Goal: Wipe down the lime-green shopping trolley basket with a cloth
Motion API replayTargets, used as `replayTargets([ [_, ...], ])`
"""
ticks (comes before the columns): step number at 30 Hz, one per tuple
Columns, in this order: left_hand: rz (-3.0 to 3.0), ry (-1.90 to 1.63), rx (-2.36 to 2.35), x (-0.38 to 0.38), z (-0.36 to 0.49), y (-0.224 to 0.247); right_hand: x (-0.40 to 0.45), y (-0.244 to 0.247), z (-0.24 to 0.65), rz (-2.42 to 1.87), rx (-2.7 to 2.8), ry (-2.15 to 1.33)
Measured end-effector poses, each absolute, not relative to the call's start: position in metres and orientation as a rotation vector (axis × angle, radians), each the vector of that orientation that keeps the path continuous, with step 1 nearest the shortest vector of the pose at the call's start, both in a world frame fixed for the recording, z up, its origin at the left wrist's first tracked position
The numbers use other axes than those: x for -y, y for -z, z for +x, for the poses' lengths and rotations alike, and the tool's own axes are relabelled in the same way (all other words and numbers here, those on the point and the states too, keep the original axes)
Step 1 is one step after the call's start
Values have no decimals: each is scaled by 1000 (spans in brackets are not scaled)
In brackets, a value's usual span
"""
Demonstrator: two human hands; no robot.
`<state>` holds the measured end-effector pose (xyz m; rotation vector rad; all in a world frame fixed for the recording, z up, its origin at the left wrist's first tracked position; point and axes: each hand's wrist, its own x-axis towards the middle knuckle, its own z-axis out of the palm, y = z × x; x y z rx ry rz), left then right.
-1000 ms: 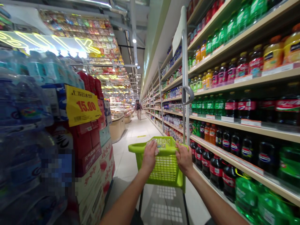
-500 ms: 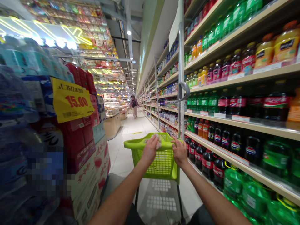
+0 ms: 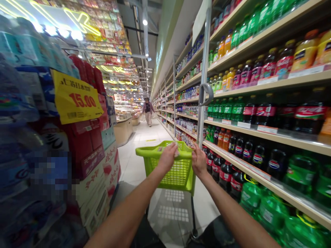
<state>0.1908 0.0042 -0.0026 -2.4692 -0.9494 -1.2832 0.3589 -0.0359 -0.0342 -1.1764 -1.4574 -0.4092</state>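
Observation:
A lime-green plastic shopping cart (image 3: 170, 172) stands right in front of me on thin dark legs. My left hand (image 3: 168, 156) is closed on the middle of its rear rim, with something whitish and crumpled showing at the fingers, too small to name. Nearer the right corner, my right hand (image 3: 199, 159) wraps round the same rim. Through the mesh side of the basket I cannot make out any contents.
Shelves of soft drink bottles (image 3: 258, 113) line the right side, with a metal post (image 3: 204, 75) and grey hook at their edge. Stacked drink cartons (image 3: 111, 162) with a yellow price sign (image 3: 77, 98) crowd the left. A person (image 3: 148, 111) is in the aisle ahead.
The cart and both hands sit slightly higher in view. The person ahead appears larger and closer. Both hands keep their hold on the cart rim.

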Motion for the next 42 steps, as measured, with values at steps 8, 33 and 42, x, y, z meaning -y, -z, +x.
replayTargets([
  [8, -2478, 1158, 761, 2, 187, 12, 35, 37, 369, -1173, 1487, 456],
  [33, -2523, 1269, 846, 5, 195, 6, 38, 36, 359, -1227, 1506, 457],
  [42, -2261, 1471, 1261, -22, 124, 1, 39, 38, 364, -1238, 1518, 420],
])
